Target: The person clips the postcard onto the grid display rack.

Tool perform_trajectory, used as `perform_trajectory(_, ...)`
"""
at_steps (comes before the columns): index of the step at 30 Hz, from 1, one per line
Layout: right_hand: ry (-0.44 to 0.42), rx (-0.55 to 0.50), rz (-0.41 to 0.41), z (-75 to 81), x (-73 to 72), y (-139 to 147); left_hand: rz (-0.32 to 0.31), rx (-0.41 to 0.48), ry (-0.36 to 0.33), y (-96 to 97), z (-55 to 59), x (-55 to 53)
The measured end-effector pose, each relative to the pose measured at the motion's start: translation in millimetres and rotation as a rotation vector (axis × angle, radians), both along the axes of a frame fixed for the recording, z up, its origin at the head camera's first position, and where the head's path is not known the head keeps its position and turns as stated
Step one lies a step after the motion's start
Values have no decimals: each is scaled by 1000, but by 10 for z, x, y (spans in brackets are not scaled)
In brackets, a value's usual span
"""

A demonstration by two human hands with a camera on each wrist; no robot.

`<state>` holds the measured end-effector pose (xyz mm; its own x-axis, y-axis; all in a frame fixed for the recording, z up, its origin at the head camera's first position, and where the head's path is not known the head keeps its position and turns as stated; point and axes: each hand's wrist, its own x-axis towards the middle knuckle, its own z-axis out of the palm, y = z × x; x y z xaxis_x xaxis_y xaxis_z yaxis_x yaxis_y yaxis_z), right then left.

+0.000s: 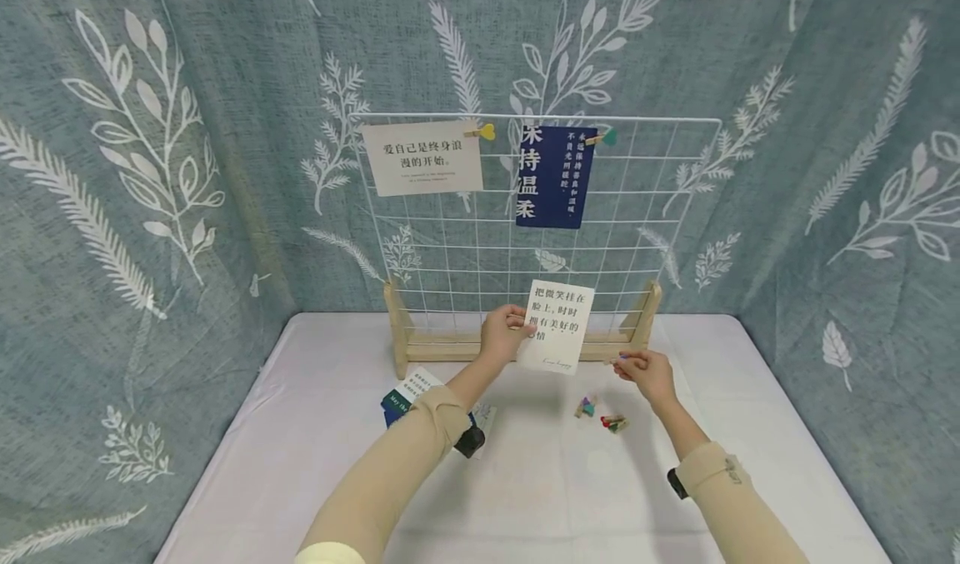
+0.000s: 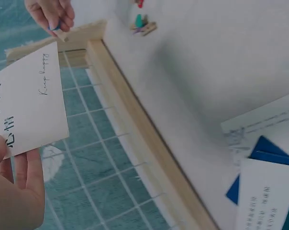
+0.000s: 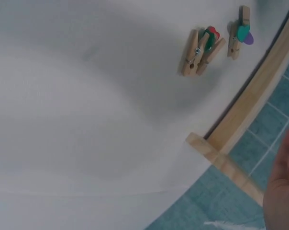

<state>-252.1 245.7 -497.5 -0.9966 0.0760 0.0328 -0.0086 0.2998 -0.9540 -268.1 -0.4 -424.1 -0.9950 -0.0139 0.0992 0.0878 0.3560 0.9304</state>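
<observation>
My left hand (image 1: 504, 336) pinches a white card (image 1: 561, 322) by its left edge, thumb in front. The card stands upright before the lower part of a white wire grid rack with wooden feet (image 1: 397, 335). Dark Chinese text and "Keep happy" are printed on it. To the right of the card, my right hand (image 1: 647, 372) holds a small wooden clothespin (image 2: 62, 35) with a blue ornament between thumb and fingers. In the right wrist view only part of the right hand (image 3: 282, 184) shows, and its clothespin is out of sight.
A white card (image 1: 423, 182) hangs from the grid by a yellow-heart clothespin (image 1: 482, 132), a navy card (image 1: 551, 185) by a green one (image 1: 603, 137). Several clothespins (image 3: 191, 60) lie on the white table (image 1: 540, 497). Loose cards (image 2: 266, 191) lie under the left forearm.
</observation>
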Motion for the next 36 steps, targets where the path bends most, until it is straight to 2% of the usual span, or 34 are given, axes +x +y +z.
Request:
perform_trajectory(6, 87, 109, -51, 126, -56, 41, -43, -8, 78, 155, 256, -106)
perform_trajectory(11, 141, 190, -57, 304, -95, 61, -34, 15, 121, 298, 449, -203)
perform_trajectory(18, 189, 199, -46, 558, -207, 138, -18, 51, 155, 459, 675, -293)
perform_trajectory(23, 256, 175, -28, 805, -259, 207, 3, 86, 138, 557, 827, -327)
perform_trajectory(27, 335, 114, -39, 1008, -316, 288, 0, 103, 139, 631, 910, -351)
perform_trajectory(29, 404, 24, -26, 1080, -375, 335, 1, 119, 157, 652, 931, -366)
perform_trajectory(31, 440, -9, -29, 1184, -405, 346, 16, 133, 173, 660, 941, -378)
perform_trajectory(35, 475, -4, -56, 1425, -429, 332, 33, 147, 193, 650, 954, -408)
perform_trajectory(36, 453, 51, -96, 1519, -413, 312, 29, 149, 195, 649, 961, -414)
